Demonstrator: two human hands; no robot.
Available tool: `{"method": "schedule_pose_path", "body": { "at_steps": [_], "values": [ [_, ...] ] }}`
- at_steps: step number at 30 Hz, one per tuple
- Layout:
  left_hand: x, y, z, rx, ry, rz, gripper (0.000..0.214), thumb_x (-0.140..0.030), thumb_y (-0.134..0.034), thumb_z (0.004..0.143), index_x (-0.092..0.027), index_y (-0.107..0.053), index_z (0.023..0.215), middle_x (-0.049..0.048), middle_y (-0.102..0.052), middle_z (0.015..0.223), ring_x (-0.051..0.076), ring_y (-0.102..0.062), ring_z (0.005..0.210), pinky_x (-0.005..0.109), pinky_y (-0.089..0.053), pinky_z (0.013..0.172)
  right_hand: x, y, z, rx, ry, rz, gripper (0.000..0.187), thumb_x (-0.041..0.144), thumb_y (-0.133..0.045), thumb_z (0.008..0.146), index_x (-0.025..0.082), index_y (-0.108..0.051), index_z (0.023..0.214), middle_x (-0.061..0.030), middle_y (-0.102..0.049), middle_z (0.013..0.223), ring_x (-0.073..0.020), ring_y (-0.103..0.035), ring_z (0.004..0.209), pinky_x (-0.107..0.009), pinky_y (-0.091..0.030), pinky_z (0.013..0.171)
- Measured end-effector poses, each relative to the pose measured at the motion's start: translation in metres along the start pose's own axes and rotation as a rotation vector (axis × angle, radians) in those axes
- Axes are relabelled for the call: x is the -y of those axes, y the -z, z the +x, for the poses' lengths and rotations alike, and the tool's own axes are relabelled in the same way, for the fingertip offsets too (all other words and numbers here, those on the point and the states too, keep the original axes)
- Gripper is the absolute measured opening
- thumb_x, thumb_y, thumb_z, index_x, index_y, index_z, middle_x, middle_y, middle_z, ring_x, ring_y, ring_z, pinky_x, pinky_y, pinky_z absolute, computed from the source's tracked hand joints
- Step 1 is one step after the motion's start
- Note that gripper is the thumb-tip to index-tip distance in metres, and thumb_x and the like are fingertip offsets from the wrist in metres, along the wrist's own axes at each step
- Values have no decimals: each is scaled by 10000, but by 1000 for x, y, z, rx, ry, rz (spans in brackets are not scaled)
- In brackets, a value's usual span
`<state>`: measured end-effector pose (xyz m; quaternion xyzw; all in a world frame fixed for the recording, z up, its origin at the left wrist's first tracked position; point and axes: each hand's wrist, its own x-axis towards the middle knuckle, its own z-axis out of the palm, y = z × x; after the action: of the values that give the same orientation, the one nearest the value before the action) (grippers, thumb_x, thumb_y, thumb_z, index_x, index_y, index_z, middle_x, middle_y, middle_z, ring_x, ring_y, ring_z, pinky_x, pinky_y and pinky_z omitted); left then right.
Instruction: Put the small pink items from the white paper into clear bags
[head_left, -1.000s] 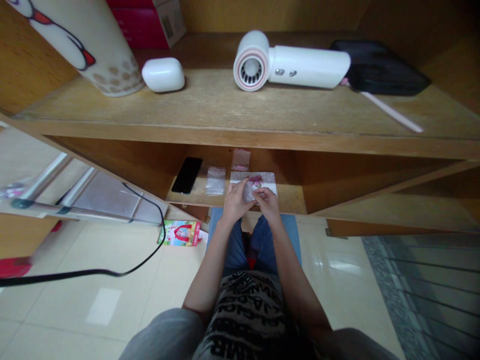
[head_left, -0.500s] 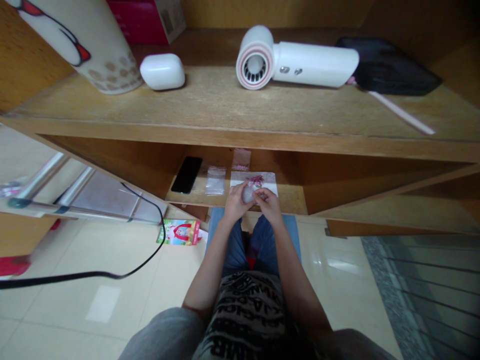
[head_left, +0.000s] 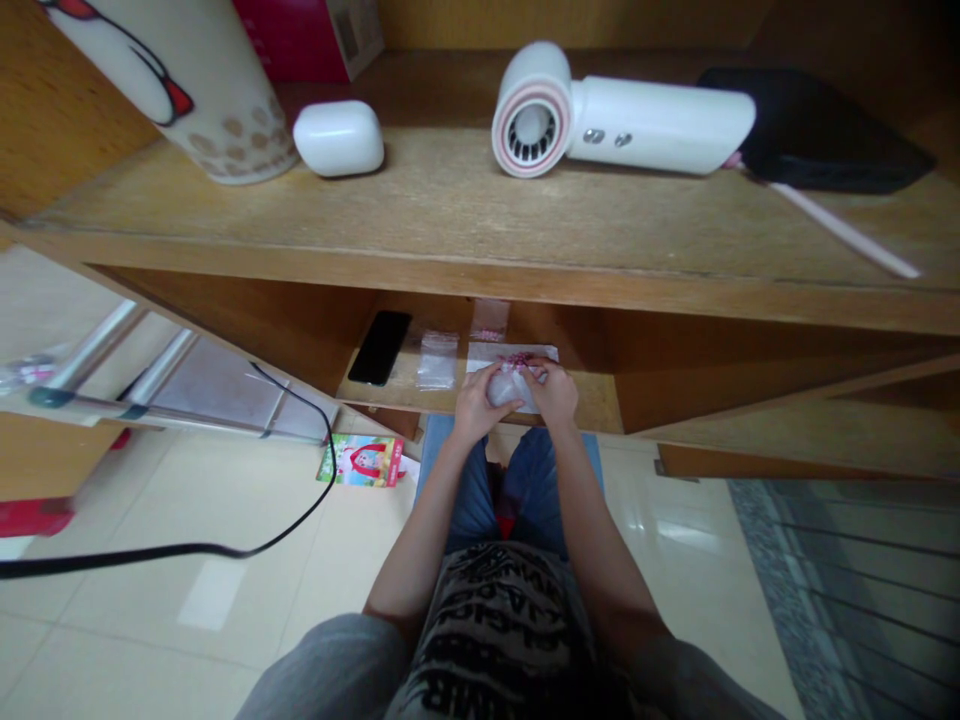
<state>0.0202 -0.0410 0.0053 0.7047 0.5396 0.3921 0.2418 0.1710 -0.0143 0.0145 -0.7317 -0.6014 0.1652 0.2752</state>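
On the lower shelf, my left hand [head_left: 475,404] grips a small clear plastic bag [head_left: 505,389], thumb along its near side. My right hand [head_left: 556,392] reaches in from the right, its fingers bent together at the bag's far edge beside a pile of small pink pieces [head_left: 517,359]. What those fingertips hold is too small to make out. Beneath the pile lies a white sheet of paper [head_left: 481,352], partly covered by both hands. Left of it is a stack of clear zip bags [head_left: 437,362]. Behind, another clear bag [head_left: 490,318] has pink pieces in its lower end.
A black phone [head_left: 380,347] lies at the lower shelf's left. The upper shelf [head_left: 450,220] overhangs it, bearing a patterned cup [head_left: 225,110], a white earphone case [head_left: 339,138], a white handheld fan [head_left: 645,125] and a black pouch [head_left: 817,130]. A black cable [head_left: 292,528] hangs at left.
My right hand has moved forward and right, its fingers now at the pink pile. The bag in my left hand looks more spread out. The whole view has shifted slightly.
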Motion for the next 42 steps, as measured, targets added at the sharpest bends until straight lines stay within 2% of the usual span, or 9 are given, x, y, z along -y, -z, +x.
{"method": "schedule_pose_path", "body": {
  "at_steps": [13,18,28,31,37,42],
  "values": [
    [0,0,0,7,27,10,692,-381,-750,636,-217,-454,1240,69,-614,1073,231,-548,1008,383,-456,876,-2,-3,3,-1,-6,-11,201,388,-561,787,255,-697,852,-38,-675,716,-181,-594,645,-260,-370,570],
    [0,0,0,-1,20,7,698,-395,-750,635,-207,-456,1240,68,-615,1073,229,-547,1013,383,-450,890,-1,4,-5,9,-9,102,205,389,-550,784,254,-690,847,-19,-666,714,-177,-592,663,-262,-379,584],
    [2,-3,-1,-13,-14,8,678,-428,-713,673,-191,-449,1250,83,-597,1124,221,-545,1043,376,-434,923,-11,-3,-22,216,69,402,241,410,-516,785,221,-665,796,-5,-645,675,-160,-585,641,-253,-410,596],
    [2,-3,-1,-11,-5,11,689,-423,-723,663,-196,-449,1253,78,-604,1106,224,-545,1035,372,-442,909,-10,1,-21,191,64,341,254,422,-517,784,224,-672,825,-9,-653,694,-158,-587,649,-246,-407,586],
    [3,-3,-2,-11,-2,12,714,-416,-751,632,-201,-453,1244,64,-616,1080,221,-544,1012,374,-445,898,-6,18,-13,80,-41,66,213,354,-525,795,249,-683,891,1,-664,733,-149,-599,678,-228,-388,592],
    [2,-3,-2,-10,2,14,709,-402,-754,632,-207,-451,1243,62,-615,1076,218,-545,1004,369,-452,880,-7,19,-3,62,-93,-63,220,363,-525,809,259,-688,914,-12,-682,762,-177,-625,752,-239,-404,626]
  ]
}}
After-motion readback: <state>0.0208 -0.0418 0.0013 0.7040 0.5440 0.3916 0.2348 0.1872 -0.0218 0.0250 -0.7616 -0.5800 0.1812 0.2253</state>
